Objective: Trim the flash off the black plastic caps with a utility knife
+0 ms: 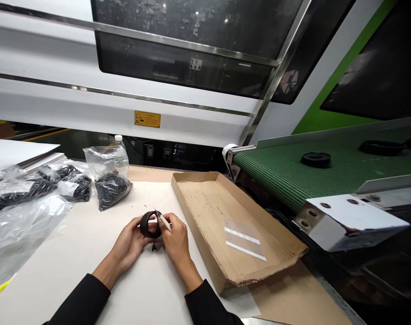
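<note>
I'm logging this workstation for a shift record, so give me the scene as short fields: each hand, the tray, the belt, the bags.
Left hand: holds a black ring
Right hand: grips a slim pale tool, one end at the ring
Cardboard tray: right of both hands; holds a clear sheet with two white strips, plus dark specks
Green belt: carries black round parts
Clear bags: at left, black contents

a white-topped table (140, 293) carries a shallow cardboard tray (201, 237), with clear bags of black parts (112, 187) at left.
</note>
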A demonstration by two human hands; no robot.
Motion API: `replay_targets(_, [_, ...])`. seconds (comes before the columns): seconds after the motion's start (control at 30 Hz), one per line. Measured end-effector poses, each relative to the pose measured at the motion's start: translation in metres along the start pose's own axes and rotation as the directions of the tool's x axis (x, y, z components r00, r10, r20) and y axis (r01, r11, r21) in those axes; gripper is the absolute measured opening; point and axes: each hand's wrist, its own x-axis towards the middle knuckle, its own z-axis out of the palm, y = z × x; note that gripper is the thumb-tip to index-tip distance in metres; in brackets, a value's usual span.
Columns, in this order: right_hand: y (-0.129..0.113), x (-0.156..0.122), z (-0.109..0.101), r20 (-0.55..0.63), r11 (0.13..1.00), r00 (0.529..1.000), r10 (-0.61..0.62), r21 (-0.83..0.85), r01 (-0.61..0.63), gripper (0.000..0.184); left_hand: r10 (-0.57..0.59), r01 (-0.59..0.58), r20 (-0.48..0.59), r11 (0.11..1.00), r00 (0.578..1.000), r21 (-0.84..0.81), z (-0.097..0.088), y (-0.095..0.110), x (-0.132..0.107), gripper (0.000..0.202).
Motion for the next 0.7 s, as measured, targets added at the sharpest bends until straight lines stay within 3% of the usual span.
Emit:
replay_targets(0.13, [0.002,0.001,-0.004,-0.079,0.992,0.992,0.099,-0.065,-0.104,0.015,0.101,-0.103,0.018,0.967,0.995,0.233,-0.002,0.002,0.001,0.026])
replay_targets(0.27, [0.009,0.003,-0.009,-0.114,0.968,0.979,0.168,-0.169,-0.186,0.012,0.187,-0.198,0.072,0.843,0.980,0.499,-0.005,0.007,-0.002,0.023])
replay_targets(0.33, [0.012,0.004,-0.011,-0.114,0.951,0.976,0.186,-0.230,-0.207,0.009,0.182,-0.236,0.150,0.707,0.972,0.667,-0.006,0.009,-0.005,0.017])
replay_targets(0.4, [0.015,0.005,-0.012,-0.101,0.931,0.975,0.200,-0.290,-0.221,0.004,0.146,-0.309,0.273,0.502,0.951,0.808,-0.006,0.008,-0.010,0.014])
replay_targets(0.47, [0.016,0.005,-0.012,-0.079,0.911,0.973,0.215,-0.343,-0.229,0.005,0.111,-0.390,0.375,0.346,0.920,0.853,-0.004,0.005,-0.013,0.007])
replay_targets(0.6, [0.012,0.005,-0.013,-0.013,0.887,0.975,0.223,-0.412,-0.209,0.006,0.157,-0.431,0.402,0.291,0.902,0.854,-0.003,0.001,-0.019,0.009])
replay_targets(0.7, [0.010,0.004,-0.015,0.028,0.874,0.974,0.225,-0.447,-0.189,0.009,0.311,-0.381,0.273,0.373,0.910,0.846,-0.009,0.021,-0.017,0.011])
